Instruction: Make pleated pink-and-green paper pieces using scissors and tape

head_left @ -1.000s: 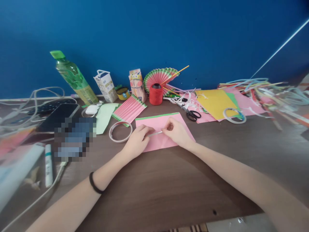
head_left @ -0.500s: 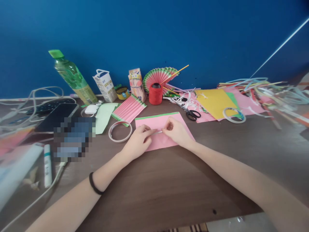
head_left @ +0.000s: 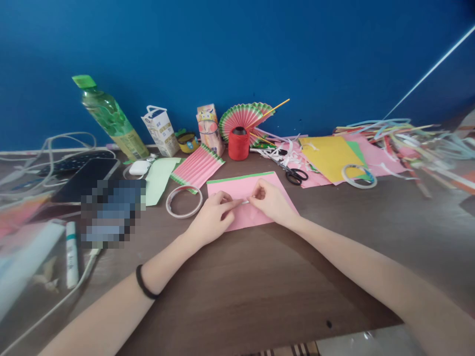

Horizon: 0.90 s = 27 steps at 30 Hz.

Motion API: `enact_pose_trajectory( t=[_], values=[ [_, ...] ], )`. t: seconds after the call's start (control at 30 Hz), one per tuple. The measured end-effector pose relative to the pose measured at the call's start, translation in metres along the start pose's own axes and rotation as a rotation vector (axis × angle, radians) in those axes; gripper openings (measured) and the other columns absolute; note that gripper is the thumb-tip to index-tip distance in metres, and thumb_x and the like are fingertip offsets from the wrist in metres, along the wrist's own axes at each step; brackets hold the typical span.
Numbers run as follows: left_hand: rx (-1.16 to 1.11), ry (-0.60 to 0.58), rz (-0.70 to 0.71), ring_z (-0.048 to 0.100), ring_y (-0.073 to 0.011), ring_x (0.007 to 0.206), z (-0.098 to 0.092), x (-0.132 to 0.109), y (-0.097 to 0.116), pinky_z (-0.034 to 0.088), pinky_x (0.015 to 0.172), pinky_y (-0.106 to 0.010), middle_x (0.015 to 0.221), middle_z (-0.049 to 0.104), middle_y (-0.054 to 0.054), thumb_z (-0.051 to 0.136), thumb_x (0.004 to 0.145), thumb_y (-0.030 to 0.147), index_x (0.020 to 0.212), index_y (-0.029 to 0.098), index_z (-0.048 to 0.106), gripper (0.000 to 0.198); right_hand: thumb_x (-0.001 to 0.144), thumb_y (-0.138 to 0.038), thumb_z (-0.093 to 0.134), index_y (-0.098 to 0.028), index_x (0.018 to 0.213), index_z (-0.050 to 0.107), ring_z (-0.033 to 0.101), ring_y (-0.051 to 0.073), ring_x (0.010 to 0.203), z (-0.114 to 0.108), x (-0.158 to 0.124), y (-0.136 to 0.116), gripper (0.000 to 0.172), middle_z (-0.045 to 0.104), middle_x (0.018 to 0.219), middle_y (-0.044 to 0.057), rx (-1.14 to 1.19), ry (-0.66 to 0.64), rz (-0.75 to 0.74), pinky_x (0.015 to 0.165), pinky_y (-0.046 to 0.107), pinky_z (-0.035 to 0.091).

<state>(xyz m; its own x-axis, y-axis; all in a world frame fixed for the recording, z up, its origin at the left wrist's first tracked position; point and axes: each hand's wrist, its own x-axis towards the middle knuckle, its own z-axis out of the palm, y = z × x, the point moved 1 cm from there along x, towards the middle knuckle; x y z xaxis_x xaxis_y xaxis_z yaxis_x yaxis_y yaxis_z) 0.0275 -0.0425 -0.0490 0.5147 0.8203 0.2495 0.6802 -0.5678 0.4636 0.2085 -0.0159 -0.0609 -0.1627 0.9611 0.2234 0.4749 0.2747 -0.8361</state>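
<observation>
A sheet of pink paper (head_left: 241,186) with a green band along its far edge lies flat on the table. My left hand (head_left: 213,215) rests on its left side, the index finger stretched out to one end of a small white strip (head_left: 245,201) and the thumb apart from it. Closed in a pinch, my right hand (head_left: 272,202) has the strip's other end at its thumb and fingertips. Whether the strip is tape or paper I cannot tell. A roll of tape (head_left: 184,201) lies beside my left hand.
Behind the paper stand a red thread spool (head_left: 238,144), a pleated fan (head_left: 241,118) and a folded pink sheet (head_left: 198,169). Black scissors (head_left: 296,176), yellow paper (head_left: 326,155) and another tape roll (head_left: 359,176) lie to the right. Leftward are a green bottle (head_left: 111,116) and a phone (head_left: 115,212).
The hands keep nearly the same pose on the pink paper, with the white strip still between them. The whole view has shifted very slightly.
</observation>
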Motion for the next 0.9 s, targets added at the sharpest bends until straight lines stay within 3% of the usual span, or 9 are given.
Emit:
enact_pose_trajectory(
  t=[0.67,0.9],
  values=[
    [0.066,0.003,0.034,0.049,-0.0186,0.090,0.0039,-0.0007,-0.0016,0.042,0.088,-0.037,0.095,0.051,-0.008,0.040,0.083,0.021,0.113,0.020,0.061,0.037,0.065,-0.015,0.055,-0.021,0.063,0.040,0.045,0.011,0.054,0.0002,-0.0001,-0.0015,0.016,0.047,0.059,-0.005,-0.006,0.002,-0.006,0.054,0.025,0.036],
    [0.099,0.001,0.071,0.048,-0.0184,0.090,0.0050,-0.0017,-0.0021,0.041,0.088,-0.039,0.097,0.050,-0.007,0.041,0.084,0.021,0.113,0.024,0.061,0.036,0.064,-0.016,0.055,-0.021,0.064,0.041,0.045,0.011,0.055,0.0002,-0.0009,-0.0024,0.015,0.047,0.059,-0.005,-0.016,0.000,-0.005,0.055,0.024,0.036]
  ],
)
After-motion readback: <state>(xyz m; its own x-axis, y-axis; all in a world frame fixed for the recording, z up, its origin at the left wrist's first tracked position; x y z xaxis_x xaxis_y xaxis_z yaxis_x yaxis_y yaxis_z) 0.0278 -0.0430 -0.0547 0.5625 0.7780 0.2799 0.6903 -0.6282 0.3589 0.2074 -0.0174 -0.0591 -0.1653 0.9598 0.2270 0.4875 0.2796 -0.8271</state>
